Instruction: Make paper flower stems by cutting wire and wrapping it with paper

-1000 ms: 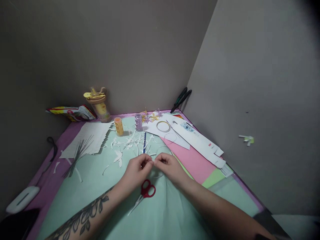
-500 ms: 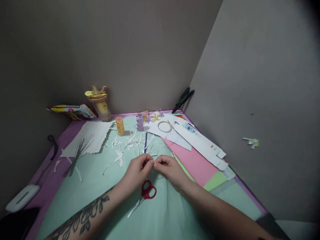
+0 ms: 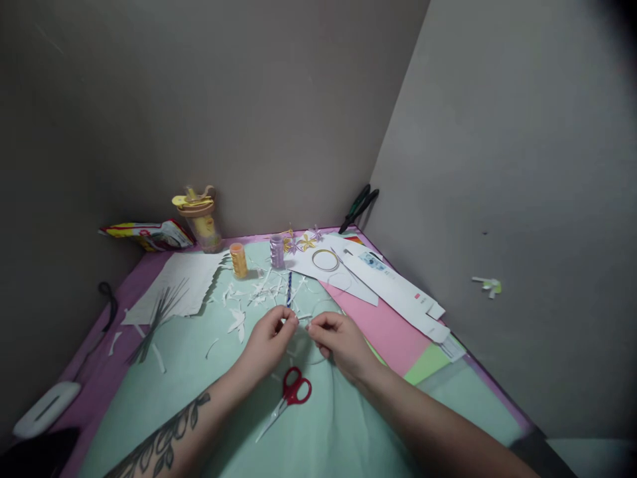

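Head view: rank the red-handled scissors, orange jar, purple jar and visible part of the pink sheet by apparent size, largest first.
1. Pink sheet, visible part only
2. Red-handled scissors, lying nearer the camera than the jars
3. Orange jar and purple jar, too alike in size to rank

the pale bit [image 3: 309, 324] in the right hand [image 3: 343, 341] is indistinct.

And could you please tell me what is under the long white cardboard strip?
A flat pink paper sheet extends from under the strip; anything fully covered is hidden.
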Demonstrator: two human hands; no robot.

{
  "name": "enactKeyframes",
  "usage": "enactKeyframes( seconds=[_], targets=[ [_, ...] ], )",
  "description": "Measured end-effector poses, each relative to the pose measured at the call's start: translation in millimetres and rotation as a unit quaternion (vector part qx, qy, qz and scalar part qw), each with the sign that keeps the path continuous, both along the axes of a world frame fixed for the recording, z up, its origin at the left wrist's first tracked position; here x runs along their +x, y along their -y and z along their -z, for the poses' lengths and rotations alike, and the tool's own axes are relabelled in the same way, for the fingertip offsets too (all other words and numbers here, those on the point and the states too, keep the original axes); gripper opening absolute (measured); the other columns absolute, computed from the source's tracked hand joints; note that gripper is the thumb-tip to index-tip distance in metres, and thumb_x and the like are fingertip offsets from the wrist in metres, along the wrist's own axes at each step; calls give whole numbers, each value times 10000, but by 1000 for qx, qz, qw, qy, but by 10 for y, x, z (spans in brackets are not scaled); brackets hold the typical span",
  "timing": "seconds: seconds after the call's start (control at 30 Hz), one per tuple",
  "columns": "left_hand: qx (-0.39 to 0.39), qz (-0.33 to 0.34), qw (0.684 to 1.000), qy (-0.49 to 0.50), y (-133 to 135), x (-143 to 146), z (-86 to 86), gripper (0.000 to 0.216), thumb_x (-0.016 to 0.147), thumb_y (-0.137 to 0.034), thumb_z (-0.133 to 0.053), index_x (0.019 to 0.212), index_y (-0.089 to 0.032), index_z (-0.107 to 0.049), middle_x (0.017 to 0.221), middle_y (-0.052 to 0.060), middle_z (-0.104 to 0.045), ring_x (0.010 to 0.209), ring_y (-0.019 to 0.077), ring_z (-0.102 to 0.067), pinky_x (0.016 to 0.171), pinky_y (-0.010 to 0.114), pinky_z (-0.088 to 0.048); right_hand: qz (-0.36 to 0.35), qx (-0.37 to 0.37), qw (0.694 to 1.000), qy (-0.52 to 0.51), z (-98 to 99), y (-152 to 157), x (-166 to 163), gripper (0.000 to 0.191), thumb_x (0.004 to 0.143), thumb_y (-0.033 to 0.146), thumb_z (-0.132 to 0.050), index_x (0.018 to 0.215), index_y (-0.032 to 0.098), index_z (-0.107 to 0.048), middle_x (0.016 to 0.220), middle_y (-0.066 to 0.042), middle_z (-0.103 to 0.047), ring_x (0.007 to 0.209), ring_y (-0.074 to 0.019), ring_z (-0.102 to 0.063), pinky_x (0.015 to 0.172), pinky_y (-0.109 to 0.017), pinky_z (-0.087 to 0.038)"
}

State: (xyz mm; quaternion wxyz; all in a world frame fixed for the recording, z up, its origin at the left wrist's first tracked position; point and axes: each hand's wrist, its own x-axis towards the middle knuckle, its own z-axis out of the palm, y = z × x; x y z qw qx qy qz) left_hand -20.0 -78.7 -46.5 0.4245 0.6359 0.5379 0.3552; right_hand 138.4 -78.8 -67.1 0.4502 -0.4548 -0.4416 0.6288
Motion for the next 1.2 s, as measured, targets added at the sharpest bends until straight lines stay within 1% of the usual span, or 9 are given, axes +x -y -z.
enactKeyframes(
  seconds=[0.07,0.13,0.23,0.33,0.4,0.47,0.6,0.83,1.2],
  targets=[
    [26,32,994,-101,-13,-55,-46,232,872,-376,-348,763,-206,-463,695,5,-574,652,157,-535,612,262,-395,1,4,1000,4,-14,-4,26,176,653,295,-706,667,144,-617,508,35,-538,396,-57,-423,396,-198,-303],
    [29,65,973,-220,-35,-123,-80,245,902,-349,-270,825,-214,-459,715,18,-602,665,176,-563,610,269,-388,13,10,1000,8,-33,-9,68,172,626,278,-723,685,145,-632,543,14,-577,449,-82,-489,411,-201,-354],
    [23,97,910,-403,-83,-222,-111,225,892,-281,-269,947,-207,-475,748,64,-638,675,222,-596,579,285,-374,42,24,999,20,-75,-50,157,190,592,269,-737,704,153,-637,573,9,-583,518,-107,-534,427,-202,-396],
    [31,124,854,-505,-127,-289,-137,228,837,-195,-345,1010,-179,-491,803,106,-659,726,247,-619,597,294,-391,30,41,996,72,-128,-150,229,178,626,281,-696,743,156,-648,597,6,-586,529,-105,-528,446,-209,-415],
    [42,140,839,-525,-144,-313,-153,249,821,-161,-345,1008,-171,-509,838,121,-664,749,250,-625,614,300,-406,-14,51,990,127,-163,-238,235,163,661,275,-657,772,157,-655,610,8,-586,512,-98,-514,464,-220,-424],
    [57,157,834,-526,-151,-324,-161,264,824,-154,-323,993,-171,-525,848,123,-665,749,253,-627,613,307,-415,-61,77,977,188,-188,-324,201,134,680,247,-626,772,158,-664,627,2,-598,523,-102,-517,492,-233,-431],
    [72,181,832,-519,-148,-337,-136,272,825,-164,-322,990,-169,-538,827,106,-667,728,240,-628,594,292,-414,-87,167,946,263,-156,-434,101,121,685,166,-588,741,169,-694,762,-36,-681,688,-144,-582,643,-268,-452],
    [71,208,822,-526,-145,-344,-70,272,839,-153,-316,1009,-170,-527,802,97,-664,710,229,-624,582,282,-399,-116,130,954,243,57,-449,99,153,687,189,-611,786,154,-722,776,-53,-704,709,-160,-607,668,-272,-451],
    [59,209,829,-515,-118,-301,-80,293,833,-143,-302,1004,-174,-538,812,114,-669,709,227,-612,597,292,-403,-137,145,942,269,93,-452,73,154,682,160,-591,762,176,-721,757,-31,-695,695,-152,-607,644,-257,-448]
  ],
)
